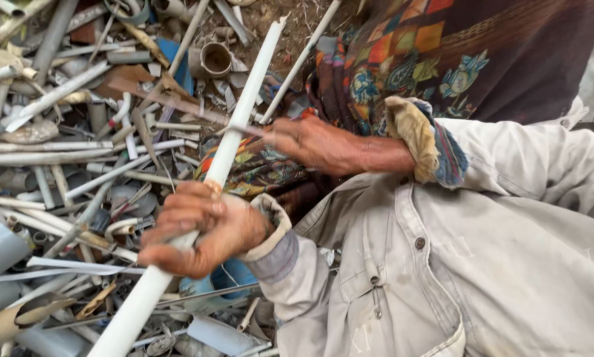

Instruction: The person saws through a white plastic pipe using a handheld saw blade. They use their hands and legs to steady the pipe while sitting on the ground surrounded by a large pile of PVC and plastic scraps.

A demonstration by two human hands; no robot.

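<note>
Left hand (201, 228) wraps its fingers tight around the white pipe (234, 135), long axis running up-right; right hand (310, 142) grips a blurred blade (171, 99) across it, farther up.

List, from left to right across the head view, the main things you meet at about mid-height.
Heap of scrap pipes → left hand gripping the long white pipe → right hand → rolled cuff → pale grey jacket sleeve.

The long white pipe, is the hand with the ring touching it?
Touching. The head view shows the left hand with its fingers curled around the white pipe.
</note>
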